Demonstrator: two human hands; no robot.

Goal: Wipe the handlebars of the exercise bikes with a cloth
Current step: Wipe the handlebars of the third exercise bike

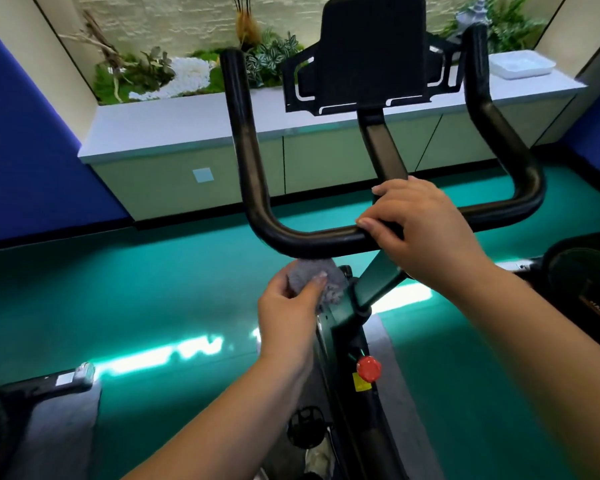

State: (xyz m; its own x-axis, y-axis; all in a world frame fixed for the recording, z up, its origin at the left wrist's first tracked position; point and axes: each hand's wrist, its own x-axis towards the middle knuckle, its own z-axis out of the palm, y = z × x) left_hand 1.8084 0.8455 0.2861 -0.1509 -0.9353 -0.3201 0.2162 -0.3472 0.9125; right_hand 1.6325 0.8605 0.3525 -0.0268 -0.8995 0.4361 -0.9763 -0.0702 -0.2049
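Observation:
A black U-shaped handlebar [257, 188] of an exercise bike fills the middle of the view, with a black tablet holder [371, 50] above its centre. My right hand [423, 230] grips the handlebar's cross bar near the stem. My left hand [291, 306] pinches a bunched grey cloth [312, 275] just under the cross bar, left of the stem; the cloth's top edge touches or nearly touches the bar.
The bike frame runs down with a red knob [368, 368]. Parts of other bikes show at lower left [49, 379] and at right [582, 282]. A pale cabinet [187, 168] with plants [153, 71] and a white tray [522, 64] lines the far wall. The floor is green.

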